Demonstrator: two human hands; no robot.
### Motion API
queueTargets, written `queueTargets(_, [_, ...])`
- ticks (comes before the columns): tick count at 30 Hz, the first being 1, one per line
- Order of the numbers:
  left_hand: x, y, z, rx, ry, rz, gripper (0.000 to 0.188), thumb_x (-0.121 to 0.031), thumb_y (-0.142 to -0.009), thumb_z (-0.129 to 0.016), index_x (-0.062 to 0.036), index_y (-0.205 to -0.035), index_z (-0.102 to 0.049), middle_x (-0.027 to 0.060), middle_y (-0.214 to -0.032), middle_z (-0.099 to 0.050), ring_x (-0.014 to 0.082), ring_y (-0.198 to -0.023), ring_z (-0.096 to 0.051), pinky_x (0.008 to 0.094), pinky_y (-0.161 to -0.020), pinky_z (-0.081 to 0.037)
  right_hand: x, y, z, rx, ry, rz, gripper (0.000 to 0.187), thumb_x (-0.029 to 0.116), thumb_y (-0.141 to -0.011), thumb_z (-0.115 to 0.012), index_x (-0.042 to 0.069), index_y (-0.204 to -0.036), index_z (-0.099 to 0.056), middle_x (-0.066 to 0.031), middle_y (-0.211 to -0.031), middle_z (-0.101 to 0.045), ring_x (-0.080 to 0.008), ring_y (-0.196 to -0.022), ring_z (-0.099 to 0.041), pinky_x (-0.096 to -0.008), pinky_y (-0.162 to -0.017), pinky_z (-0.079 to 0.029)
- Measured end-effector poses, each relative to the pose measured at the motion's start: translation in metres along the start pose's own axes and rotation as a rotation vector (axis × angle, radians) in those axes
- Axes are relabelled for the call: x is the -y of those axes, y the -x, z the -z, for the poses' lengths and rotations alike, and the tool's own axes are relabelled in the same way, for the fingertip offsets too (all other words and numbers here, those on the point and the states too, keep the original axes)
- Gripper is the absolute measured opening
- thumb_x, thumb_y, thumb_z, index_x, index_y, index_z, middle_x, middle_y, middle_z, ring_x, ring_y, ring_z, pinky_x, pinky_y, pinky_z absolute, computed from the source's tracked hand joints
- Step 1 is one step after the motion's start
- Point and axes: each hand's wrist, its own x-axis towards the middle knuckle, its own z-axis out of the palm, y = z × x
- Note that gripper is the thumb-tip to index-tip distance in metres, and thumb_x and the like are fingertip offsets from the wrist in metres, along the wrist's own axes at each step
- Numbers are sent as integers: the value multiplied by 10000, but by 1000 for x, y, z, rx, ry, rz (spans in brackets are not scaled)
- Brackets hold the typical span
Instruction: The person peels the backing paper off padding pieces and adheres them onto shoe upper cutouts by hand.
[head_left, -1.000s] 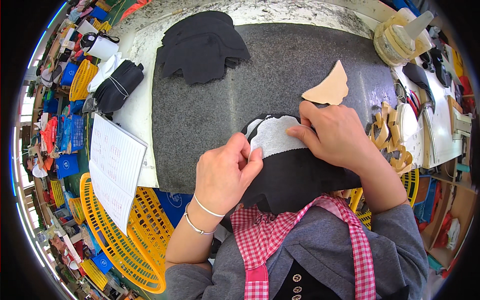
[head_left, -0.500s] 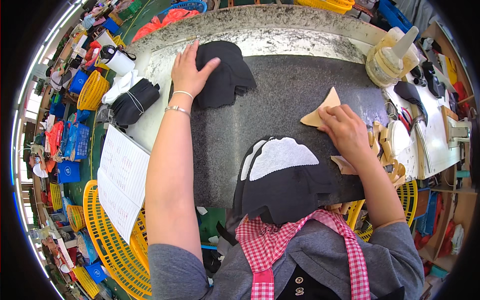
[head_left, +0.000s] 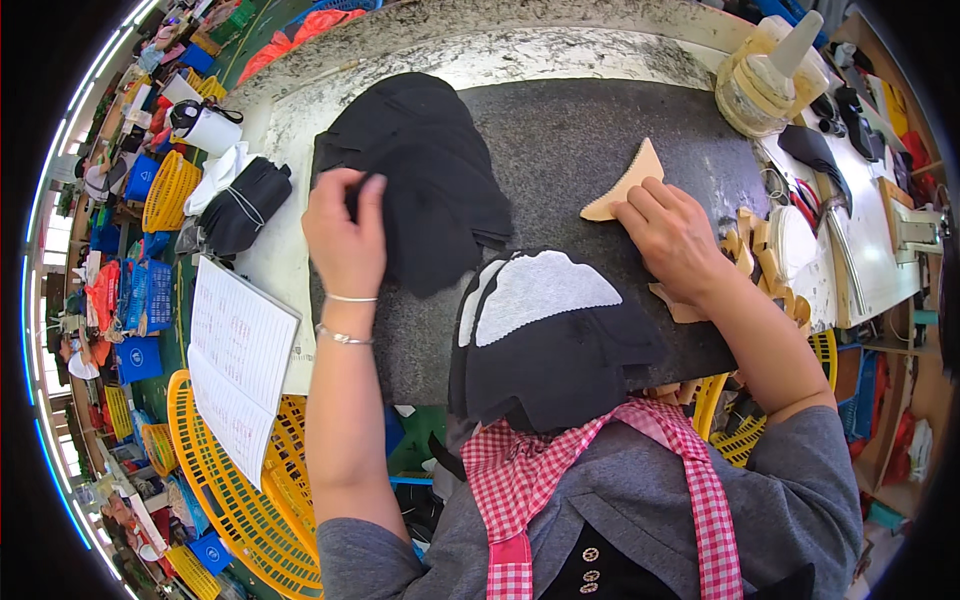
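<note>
The left hand [head_left: 345,230] is narrowed, thumb and forefinger pinching the left edge of a matte black, scallop-edged fabric piece [head_left: 430,245] that trails nearward off the far-left pile of similar black cut pieces [head_left: 390,105]. The right hand [head_left: 672,235] is narrowed too, its fingertips on the near right edge of a cream, crescent-like piece with a jagged rim [head_left: 630,190].

Between the forearms, at the near edge, lies a stack of black fabric pieces [head_left: 550,375] topped with a fuzzy white half-round patch [head_left: 550,295]. A small tan scrap [head_left: 680,306] sits by the right wrist, and curled tan strips [head_left: 745,245] crowd the mat's right edge beside a white oval piece [head_left: 793,243]. Far right stands a yellowed, clear plastic bottle with a pale spout [head_left: 765,90]. On the left are a cord-tied black bundle [head_left: 245,207] and an open, lined paper notebook [head_left: 240,370] overhanging a yellow slatted plastic basket [head_left: 205,450].

Half a second ago the left hand lay spread on the pile; it has since come nearer, drawing the black piece along. The right hand has stayed at the cream piece.

The speckled dark grey mat [head_left: 570,170] is bare between pile and cream piece, and along its near left margin; the near stack overhangs its near edge.
</note>
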Motion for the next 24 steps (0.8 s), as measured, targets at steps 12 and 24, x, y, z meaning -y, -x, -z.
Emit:
queueTargets(12, [-135, 76, 31, 376, 546, -74, 358, -21, -950, -662, 4, -1307, -649, 177, -1285, -684, 255, -1218, -654, 346, -1038, -491, 9, 31, 6, 24, -359, -329, 149, 86, -874, -704, 28, -835, -573, -139, -857, -583, -340, -820, -622, -432, -682, -507])
queueTargets(24, [-141, 75, 20, 603, 831, 51, 200, -45, -931, -736, -5, -1121, -687, 33, -912, -703, 69, -704, -610, 203, -607, -453, 39, -12, 66, -604, 45, 252, 318, 187, -660, -725, 99, -961, -777, 1, -955, -701, -187, -846, -633, -303, -685, -504])
